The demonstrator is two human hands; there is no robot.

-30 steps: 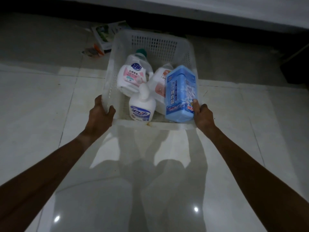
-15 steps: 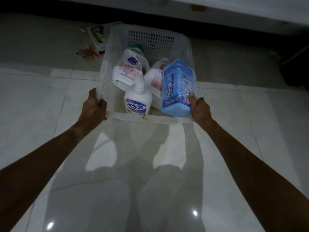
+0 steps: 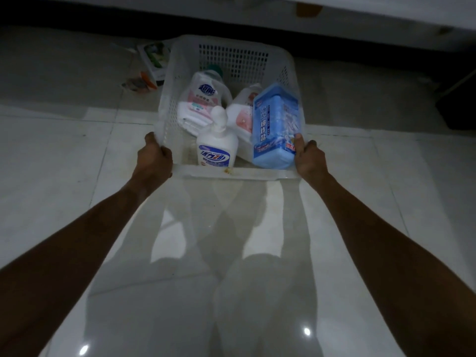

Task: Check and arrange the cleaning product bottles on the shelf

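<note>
Basket [image 3: 233,51]: on the floor at 12 o'clock, holding every bottle.
Left hand [image 3: 154,161]: fingers curled round near corner.
Right hand [image 3: 309,161]: likewise gripping.
Risk: a jerk may tip blue bottle [image 3: 275,124] onto pump bottle [image 3: 216,150].

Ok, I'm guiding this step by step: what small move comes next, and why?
Probably set the white plastic basket down on the tiled floor. The left hand and right hand both grip its near corners, so neither is free to lift out the blue container or the bottles for checking.
</note>
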